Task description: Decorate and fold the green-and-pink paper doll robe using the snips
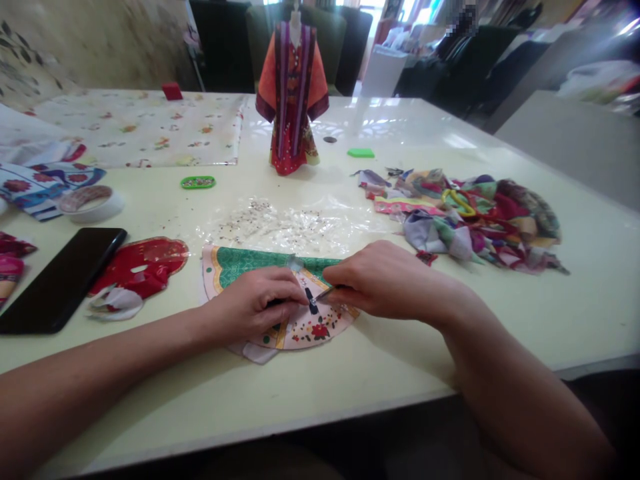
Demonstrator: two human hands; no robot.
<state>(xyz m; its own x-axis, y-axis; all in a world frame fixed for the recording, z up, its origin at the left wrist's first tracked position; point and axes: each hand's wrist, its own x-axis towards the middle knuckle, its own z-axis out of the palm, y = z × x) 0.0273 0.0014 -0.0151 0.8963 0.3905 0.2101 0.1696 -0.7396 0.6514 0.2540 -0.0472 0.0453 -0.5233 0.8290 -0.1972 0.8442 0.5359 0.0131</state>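
A fan-shaped piece of patterned fabric lies on the cream table, green on top with a pink floral border below. My left hand presses down on its middle, fingers closed on the cloth. My right hand comes in from the right, pinching a thin dark-tipped tool, perhaps tweezers, whose tip meets the fabric near my left fingertips. A small dark mark shows on the cloth between my hands. A strip of clear tape seems to lie across the fabric's upper edge.
A heap of colourful fabric scraps lies to the right. A crumpled plastic sheet with scattered specks lies ahead. A black smartphone, red cloth cut-out and white bowl are left. A miniature robed costume stands beyond.
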